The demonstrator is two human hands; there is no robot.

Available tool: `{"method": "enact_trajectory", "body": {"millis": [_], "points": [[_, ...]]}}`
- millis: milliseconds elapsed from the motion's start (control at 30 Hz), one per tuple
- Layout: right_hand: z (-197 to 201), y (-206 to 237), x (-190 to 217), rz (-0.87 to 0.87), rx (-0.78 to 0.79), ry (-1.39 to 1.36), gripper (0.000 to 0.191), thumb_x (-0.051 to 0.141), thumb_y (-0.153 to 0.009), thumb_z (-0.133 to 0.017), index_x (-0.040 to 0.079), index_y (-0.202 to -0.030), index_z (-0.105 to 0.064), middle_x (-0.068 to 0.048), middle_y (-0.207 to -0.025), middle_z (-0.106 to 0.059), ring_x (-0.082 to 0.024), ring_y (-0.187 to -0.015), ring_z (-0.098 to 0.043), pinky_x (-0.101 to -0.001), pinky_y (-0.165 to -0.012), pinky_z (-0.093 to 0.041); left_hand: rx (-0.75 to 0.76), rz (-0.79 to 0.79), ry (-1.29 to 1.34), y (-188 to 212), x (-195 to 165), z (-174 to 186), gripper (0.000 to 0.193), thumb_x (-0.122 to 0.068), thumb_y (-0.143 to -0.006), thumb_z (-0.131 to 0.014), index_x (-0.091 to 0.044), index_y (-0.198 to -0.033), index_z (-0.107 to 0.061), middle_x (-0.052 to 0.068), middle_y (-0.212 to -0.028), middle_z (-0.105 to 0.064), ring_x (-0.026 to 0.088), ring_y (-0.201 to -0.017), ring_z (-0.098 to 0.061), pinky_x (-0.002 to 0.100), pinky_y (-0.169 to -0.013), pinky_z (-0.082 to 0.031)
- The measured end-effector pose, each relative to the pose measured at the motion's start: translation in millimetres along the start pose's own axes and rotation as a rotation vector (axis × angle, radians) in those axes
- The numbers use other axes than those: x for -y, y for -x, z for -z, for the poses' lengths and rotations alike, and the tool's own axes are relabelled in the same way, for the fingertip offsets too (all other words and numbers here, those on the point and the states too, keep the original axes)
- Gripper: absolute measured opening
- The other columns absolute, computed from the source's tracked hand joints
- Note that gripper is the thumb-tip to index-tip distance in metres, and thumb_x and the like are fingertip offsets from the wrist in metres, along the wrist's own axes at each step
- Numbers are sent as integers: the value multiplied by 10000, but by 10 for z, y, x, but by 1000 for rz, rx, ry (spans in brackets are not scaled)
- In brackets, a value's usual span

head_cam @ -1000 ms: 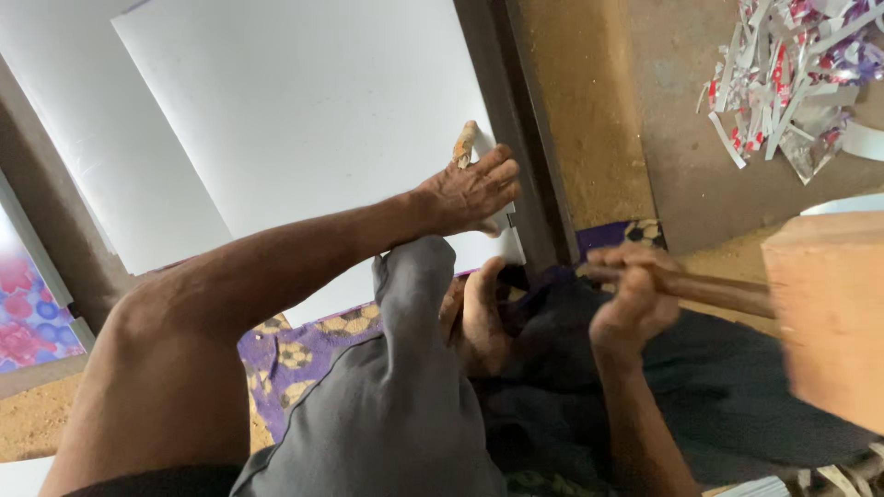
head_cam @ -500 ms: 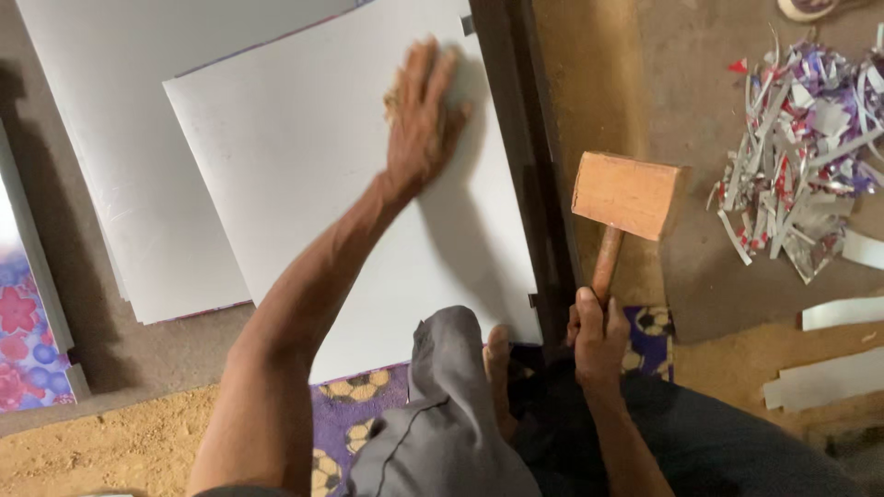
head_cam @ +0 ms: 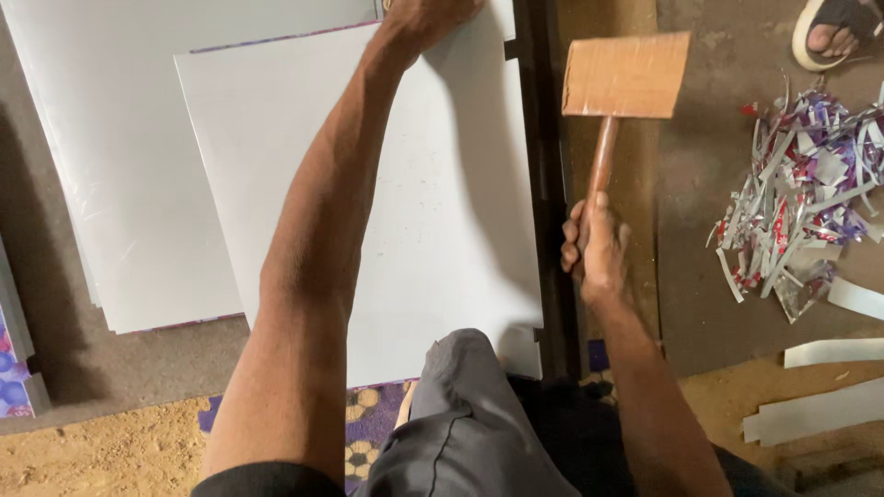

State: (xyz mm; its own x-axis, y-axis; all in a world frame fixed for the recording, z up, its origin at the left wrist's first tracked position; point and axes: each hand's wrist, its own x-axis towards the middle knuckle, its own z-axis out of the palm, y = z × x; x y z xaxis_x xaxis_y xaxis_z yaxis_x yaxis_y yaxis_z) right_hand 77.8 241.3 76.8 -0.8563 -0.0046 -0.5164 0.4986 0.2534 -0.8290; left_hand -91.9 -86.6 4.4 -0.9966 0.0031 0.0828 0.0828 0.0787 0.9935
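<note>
Floor (head_cam: 718, 304): bare dirt and concrete, sandy toward 6 o'clock.

2 white sheets are laid flat. The lower sheet (head_cam: 101, 166) runs out to 9 o'clock. The top sheet (head_cam: 442, 212) is stacked on it, its right edge set against a dark bar (head_cam: 543, 184) that runs from 12 to 6 o'clock.

Left hand (head_cam: 428, 14): pressed flat on the top sheet at 12 o'clock, mostly cut off by the frame; the finger spread cannot be told.

Mallet (head_cam: 624, 78): wooden, its block head held at 1 o'clock over the bar, handle pointing down toward 6.

Right hand (head_cam: 594, 244): fingers clamped around the lower handle, right of centre.

Scrap strips (head_cam: 801, 212): a loose pile at 3 o'clock. Pale offcuts (head_cam: 810, 414) are seen at 4 o'clock.

Sandalled foot (head_cam: 833, 28): another person's, at 1 o'clock corner.
</note>
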Motion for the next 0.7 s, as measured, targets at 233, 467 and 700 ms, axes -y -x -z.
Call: {"method": "enact_trajectory", "body": {"millis": [233, 467, 700], "points": [[-238, -494, 435, -43, 225, -88, 478, 643, -988, -511, 167, -950, -545, 50, -668, -537, -56, -486, -481, -244, -395, -415, -19, 0, -173, 53, 110, -3, 266, -140, -1113, -577, 0, -904, -663, 140, -770, -688, 278, -649, -714, 373, -543, -600], [-436, -597, 435, -19, 234, -43, 479, 630, -1015, -491, 160, -931, -529, 52, -662, -525, -47, -478, -469, -224, -374, -404, -60, -35, 32, 68, 35, 48, 215, -173, -1055, -571, -80, -902, -691, 65, -743, -728, 187, -639, -797, 313, -554, -687], [-272, -283, 637, 741, 54, 8, 466, 539, -1142, -425, 98, -1026, -521, -8, -699, -515, -83, -519, -517, -243, -394, -456, -61, 46, 27, 124, 62, 64, 195, -181, -1046, -564, -58, -954, -685, 88, -797, -734, 217, -691, -780, 344, -596, -683]]}}
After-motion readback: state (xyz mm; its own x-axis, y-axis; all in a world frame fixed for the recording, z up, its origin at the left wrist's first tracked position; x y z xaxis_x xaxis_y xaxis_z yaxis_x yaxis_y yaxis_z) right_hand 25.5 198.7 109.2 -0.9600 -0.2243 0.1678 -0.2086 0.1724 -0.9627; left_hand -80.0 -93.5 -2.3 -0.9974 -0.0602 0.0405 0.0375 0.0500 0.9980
